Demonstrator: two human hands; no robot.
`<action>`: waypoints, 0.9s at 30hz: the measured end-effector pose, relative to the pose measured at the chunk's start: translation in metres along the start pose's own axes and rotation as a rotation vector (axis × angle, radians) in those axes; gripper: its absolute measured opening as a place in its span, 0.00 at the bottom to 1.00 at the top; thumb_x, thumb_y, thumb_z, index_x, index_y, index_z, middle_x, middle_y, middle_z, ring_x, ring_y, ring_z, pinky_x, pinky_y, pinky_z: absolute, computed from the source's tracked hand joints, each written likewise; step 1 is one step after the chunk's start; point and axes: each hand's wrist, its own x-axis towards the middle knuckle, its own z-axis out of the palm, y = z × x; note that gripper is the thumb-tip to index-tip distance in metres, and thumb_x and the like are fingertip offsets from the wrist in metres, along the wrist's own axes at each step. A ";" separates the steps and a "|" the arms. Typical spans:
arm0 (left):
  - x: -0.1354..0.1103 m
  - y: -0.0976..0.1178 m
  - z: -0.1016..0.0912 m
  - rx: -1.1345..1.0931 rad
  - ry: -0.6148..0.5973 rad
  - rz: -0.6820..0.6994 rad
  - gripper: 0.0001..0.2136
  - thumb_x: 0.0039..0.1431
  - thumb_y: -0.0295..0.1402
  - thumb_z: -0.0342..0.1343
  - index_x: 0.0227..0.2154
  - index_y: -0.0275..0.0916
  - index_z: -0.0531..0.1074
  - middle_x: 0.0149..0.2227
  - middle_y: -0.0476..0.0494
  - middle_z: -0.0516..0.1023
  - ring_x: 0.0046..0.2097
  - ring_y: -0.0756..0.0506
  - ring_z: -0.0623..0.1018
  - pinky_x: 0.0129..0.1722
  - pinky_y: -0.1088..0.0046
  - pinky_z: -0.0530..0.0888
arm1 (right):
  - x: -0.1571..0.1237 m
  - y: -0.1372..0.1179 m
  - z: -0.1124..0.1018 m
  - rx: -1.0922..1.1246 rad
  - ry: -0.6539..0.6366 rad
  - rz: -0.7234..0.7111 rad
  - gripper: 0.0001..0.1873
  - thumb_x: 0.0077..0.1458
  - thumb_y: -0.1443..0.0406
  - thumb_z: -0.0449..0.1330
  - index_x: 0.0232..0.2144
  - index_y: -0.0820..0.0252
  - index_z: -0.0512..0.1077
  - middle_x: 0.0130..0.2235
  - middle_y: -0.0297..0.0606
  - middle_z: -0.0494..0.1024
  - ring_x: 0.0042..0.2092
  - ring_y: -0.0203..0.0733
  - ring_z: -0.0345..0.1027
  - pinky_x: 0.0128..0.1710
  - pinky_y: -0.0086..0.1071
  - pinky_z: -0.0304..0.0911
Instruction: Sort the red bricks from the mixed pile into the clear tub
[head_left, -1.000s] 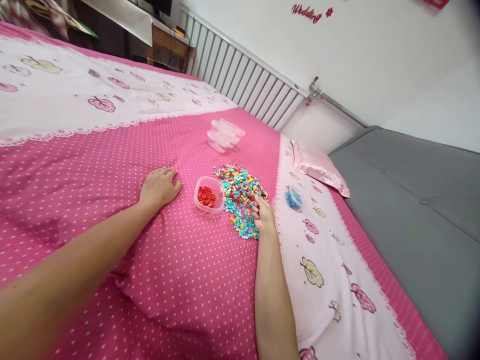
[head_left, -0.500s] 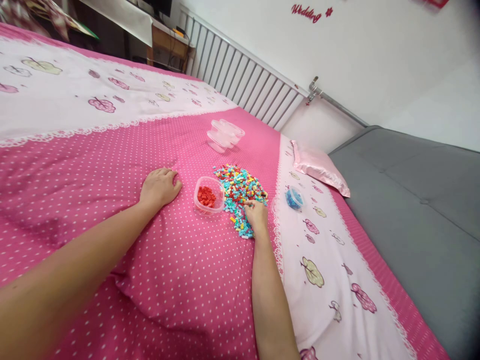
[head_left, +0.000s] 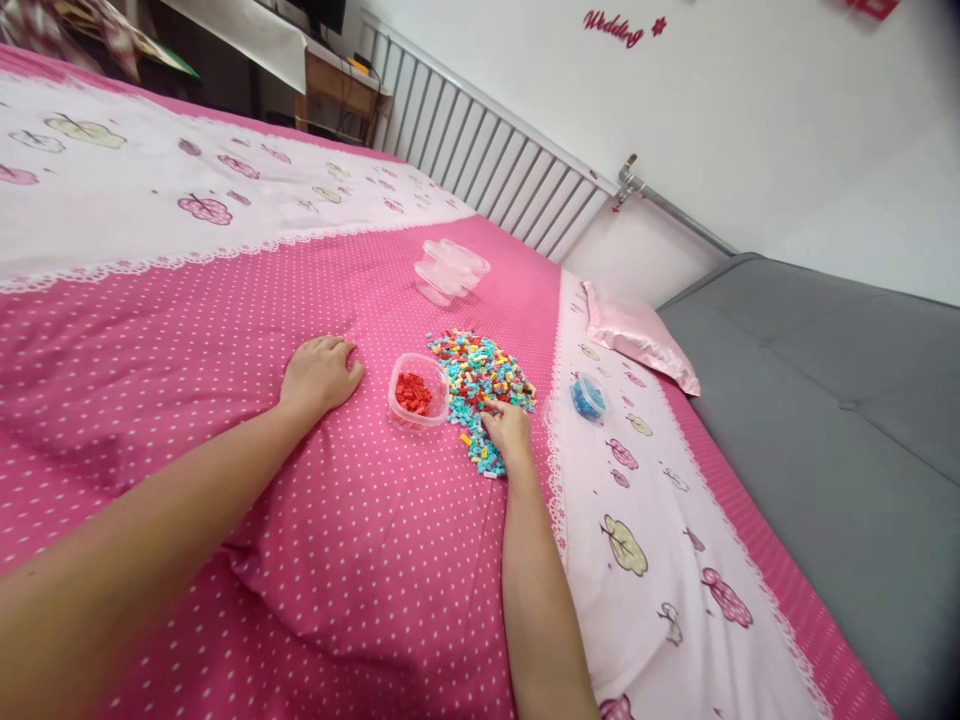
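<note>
My right hand (head_left: 510, 432) reaches into the near side of a heap of small building bricks (head_left: 487, 365) in turquoise, red, yellow and white. Its thumb and forefinger are slightly apart among the bricks, and no brick can be made out between them. Just left of the heap, a clear plastic tub (head_left: 397, 410) holds red bricks (head_left: 413, 394). My left hand (head_left: 319, 375) lies flat on the pink dotted bedspread (head_left: 375, 520), left of the tub, open and holding nothing.
A round clear tub (head_left: 589, 398) with blue pieces sits right of the heap. Beyond the heap lie stacked clear containers or lids (head_left: 451, 270). A pink pillow (head_left: 641, 335) rests against the grey headboard (head_left: 825, 400). White railings (head_left: 487, 135) border the bed's far side.
My right hand has shifted slightly left within the heap, and its thumb and forefinger have parted a little. The left hand has stayed where it was.
</note>
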 end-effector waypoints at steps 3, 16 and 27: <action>0.000 0.000 0.001 -0.008 0.002 -0.001 0.23 0.57 0.40 0.41 0.48 0.32 0.71 0.51 0.33 0.73 0.54 0.37 0.70 0.56 0.62 0.61 | 0.000 -0.001 0.001 -0.021 0.017 0.001 0.14 0.44 0.63 0.59 0.35 0.56 0.80 0.20 0.32 0.73 0.24 0.38 0.62 0.28 0.30 0.56; 0.001 -0.001 0.002 0.001 -0.005 -0.009 0.23 0.57 0.40 0.41 0.49 0.34 0.71 0.52 0.35 0.73 0.54 0.38 0.69 0.56 0.61 0.62 | 0.001 0.000 -0.008 0.373 0.110 0.189 0.15 0.39 0.57 0.64 0.28 0.63 0.78 0.20 0.31 0.73 0.25 0.36 0.64 0.25 0.28 0.56; -0.001 0.000 0.000 -0.026 -0.004 -0.017 0.23 0.57 0.40 0.41 0.48 0.33 0.71 0.51 0.34 0.72 0.54 0.37 0.69 0.56 0.61 0.61 | 0.004 -0.017 -0.041 1.763 -0.133 0.730 0.08 0.57 0.69 0.52 0.26 0.59 0.65 0.25 0.33 0.69 0.27 0.31 0.67 0.16 0.18 0.58</action>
